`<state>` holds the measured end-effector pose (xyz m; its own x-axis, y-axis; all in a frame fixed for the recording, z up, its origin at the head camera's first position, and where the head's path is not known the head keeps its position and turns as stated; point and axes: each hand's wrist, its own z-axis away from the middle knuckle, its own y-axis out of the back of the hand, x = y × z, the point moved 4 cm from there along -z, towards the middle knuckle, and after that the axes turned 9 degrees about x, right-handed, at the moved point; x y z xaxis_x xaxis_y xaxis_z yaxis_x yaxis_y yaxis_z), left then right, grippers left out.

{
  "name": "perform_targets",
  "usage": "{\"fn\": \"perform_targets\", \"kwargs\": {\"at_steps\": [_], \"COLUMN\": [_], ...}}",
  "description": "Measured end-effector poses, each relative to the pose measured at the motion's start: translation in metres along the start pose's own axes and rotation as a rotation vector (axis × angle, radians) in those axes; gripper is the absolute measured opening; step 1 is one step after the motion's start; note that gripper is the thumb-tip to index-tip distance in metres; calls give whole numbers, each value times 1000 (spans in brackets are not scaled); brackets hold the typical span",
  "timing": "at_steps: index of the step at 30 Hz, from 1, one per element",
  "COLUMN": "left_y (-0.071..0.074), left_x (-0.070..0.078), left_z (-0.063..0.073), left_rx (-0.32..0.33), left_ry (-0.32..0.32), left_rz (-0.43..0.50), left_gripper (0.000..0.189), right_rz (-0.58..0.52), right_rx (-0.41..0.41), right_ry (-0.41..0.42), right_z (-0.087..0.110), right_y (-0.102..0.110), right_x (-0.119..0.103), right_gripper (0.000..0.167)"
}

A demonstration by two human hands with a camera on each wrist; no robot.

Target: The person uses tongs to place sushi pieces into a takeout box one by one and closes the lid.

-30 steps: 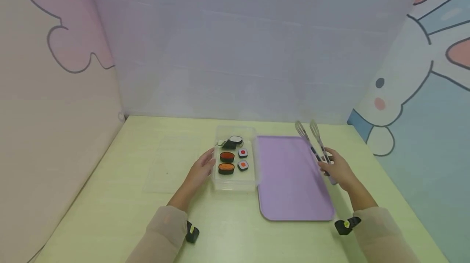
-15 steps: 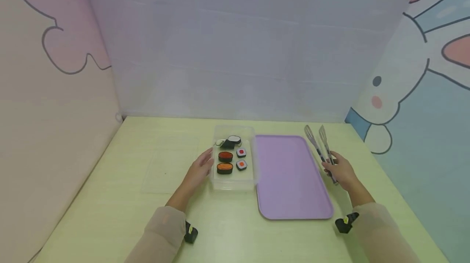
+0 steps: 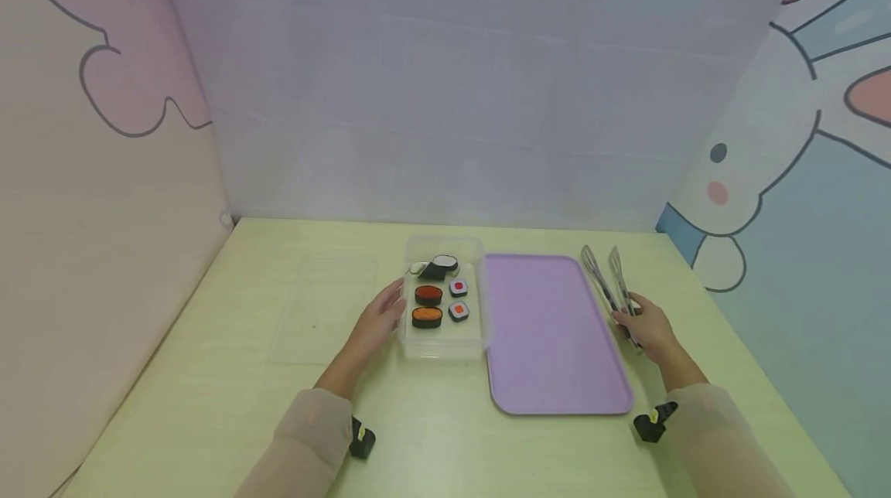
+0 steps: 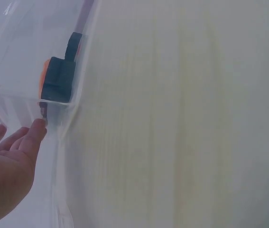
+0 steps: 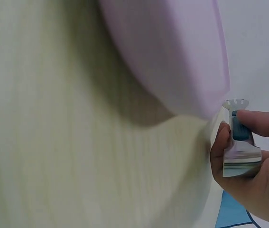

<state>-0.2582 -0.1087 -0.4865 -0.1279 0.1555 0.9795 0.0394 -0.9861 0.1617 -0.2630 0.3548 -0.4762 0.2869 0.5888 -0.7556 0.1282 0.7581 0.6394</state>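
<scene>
My left hand (image 3: pixel 379 316) rests its fairly straight fingers against the left wall of a clear plastic box (image 3: pixel 445 351). In the box lie several sushi pieces: an orange-topped one (image 3: pixel 427 318), a red-topped one (image 3: pixel 428 295), two small rolls (image 3: pixel 459 311) and a black-and-white group at the back. The left wrist view shows the fingertips (image 4: pixel 38 126) at the box's outer wall. Off the tray's right edge, my right hand (image 3: pixel 647 324) holds metal tongs (image 3: pixel 597 272) by the handle, arms spread and pointing away. In the right wrist view the thumb presses the tongs' dark grip (image 5: pixel 240 127).
A purple tray (image 3: pixel 557 351) lies right of the box, against its side. Left of my left hand, a flat clear lid (image 3: pixel 320 312) lies on the pale table (image 3: pixel 431 444). Walls with cartoon drawings enclose the table at the back and both sides.
My right hand has shifted slightly right and lower with the tongs, whose tips moved right off the tray's corner and closer together. My left hand stays at the box.
</scene>
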Motion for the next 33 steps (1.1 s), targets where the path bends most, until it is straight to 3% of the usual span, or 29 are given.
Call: {"fn": "perform_targets", "kwargs": {"at_steps": [12, 30, 33], "left_y": [0, 3, 3], "left_x": [1, -2, 3], "left_z": [0, -2, 0], "left_rx": [7, 3, -15], "left_ry": [4, -4, -6], "left_rz": [1, 10, 28], "left_gripper": [50, 50, 50], "right_rz": [2, 20, 73], "right_rx": [35, 8, -3], "right_ry": [-49, -88, -90], "right_z": [-2, 3, 4], "right_y": [-3, -8, -4], "right_x": [7, 6, 1], "right_gripper": [68, 69, 74]}}
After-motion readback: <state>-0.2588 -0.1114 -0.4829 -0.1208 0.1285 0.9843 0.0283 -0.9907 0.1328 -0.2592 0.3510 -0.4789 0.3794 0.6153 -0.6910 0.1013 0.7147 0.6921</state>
